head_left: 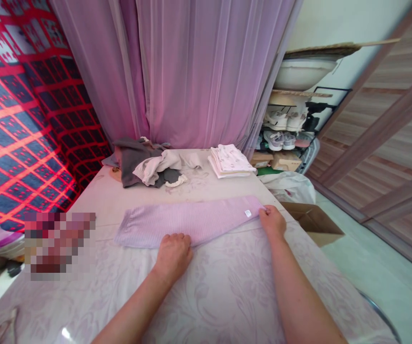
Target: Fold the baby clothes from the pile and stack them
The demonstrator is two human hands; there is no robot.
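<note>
Pink ribbed trousers (191,217) lie flat and folded lengthwise across the table, with a gathered edge at the left end and a small white label (248,213) near the right end. At their right tip, my right hand (273,220) pinches the corner of the cloth between thumb and fingers. My left hand (175,251) rests at the near edge, its fingers curled over the fabric; the thumb's grip is partly hidden.
A heap of grey and beige clothes (148,165) lies at the table's far left, a folded white stack (231,161) at the far right. Beyond the right edge are a cardboard box (311,222) and a shoe rack (280,129). A pixelated patch covers something at left.
</note>
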